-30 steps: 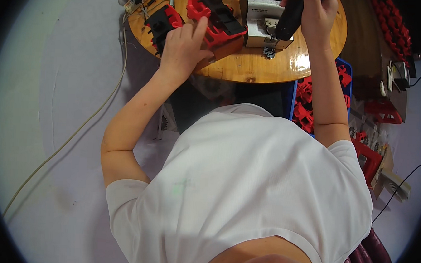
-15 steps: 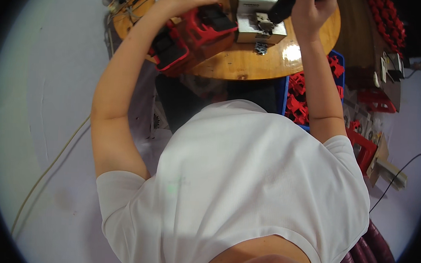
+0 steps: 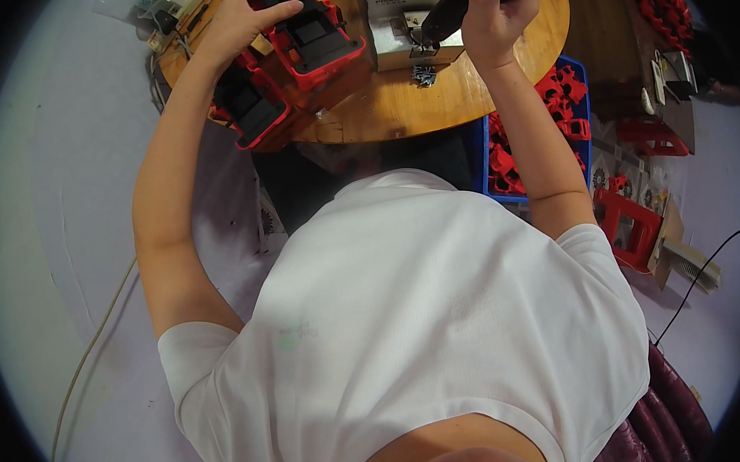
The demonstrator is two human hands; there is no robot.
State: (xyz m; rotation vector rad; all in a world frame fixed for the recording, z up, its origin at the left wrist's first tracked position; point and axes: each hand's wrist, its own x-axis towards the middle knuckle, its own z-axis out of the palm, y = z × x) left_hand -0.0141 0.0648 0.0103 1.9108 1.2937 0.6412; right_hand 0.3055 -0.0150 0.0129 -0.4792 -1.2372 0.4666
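Note:
My left hand (image 3: 251,22) grips the far end of a red-and-black plastic housing (image 3: 317,40), thumb across its black top. The housing sits at the left of the round wooden table. A second red-and-black housing (image 3: 251,103) lies nearer the table's left edge, beside my left wrist. My right hand (image 3: 496,24) is closed around a dark cylindrical tool that looks like an electric screwdriver (image 3: 446,16). Its lower end is at the metal fitting on the front of a silver box-shaped device (image 3: 392,44). A small heap of screws (image 3: 424,75) lies in front of that device.
A blue crate (image 3: 484,157) full of red plastic parts stands below the table's right edge, under my right forearm. Power strips and cables (image 3: 181,4) clutter the far left. A red stool (image 3: 629,228) and a dark wooden cabinet (image 3: 609,68) are at the right.
The whole view has shifted, so the table appears lower and more to the left. My left hand stays on the housing, which now shows more fully. The tool remains in my right hand.

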